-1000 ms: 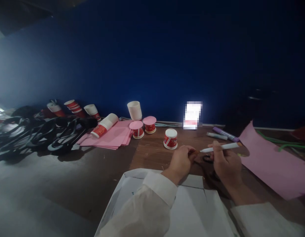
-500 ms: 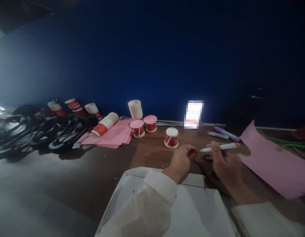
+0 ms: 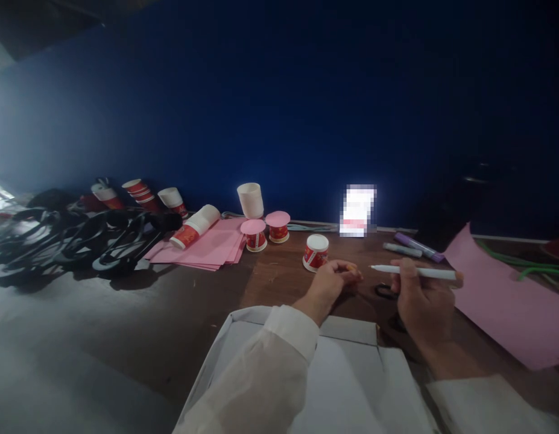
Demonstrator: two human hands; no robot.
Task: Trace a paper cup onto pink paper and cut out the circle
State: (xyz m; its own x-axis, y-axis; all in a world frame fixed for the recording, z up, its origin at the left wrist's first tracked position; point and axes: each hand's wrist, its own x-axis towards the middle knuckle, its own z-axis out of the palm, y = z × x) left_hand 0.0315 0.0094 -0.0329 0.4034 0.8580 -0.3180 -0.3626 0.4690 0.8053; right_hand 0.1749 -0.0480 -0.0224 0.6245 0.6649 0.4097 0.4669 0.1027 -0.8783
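Marker (image 3: pixel 435 273) held bare-tipped in right hand (image 3: pixel 423 304), left hand (image 3: pixel 328 287) pinching likely orange cap (image 3: pixel 351 267) beside red cup (image 3: pixel 316 254), so stray knuckle could topple it

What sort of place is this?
Perhaps a craft workspace: I see red cups topped with pink discs, a pink sheet and a white pen.

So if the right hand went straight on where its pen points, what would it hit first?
Likely the left hand, which pinches a small orange piece; depth is hard to judge, though.
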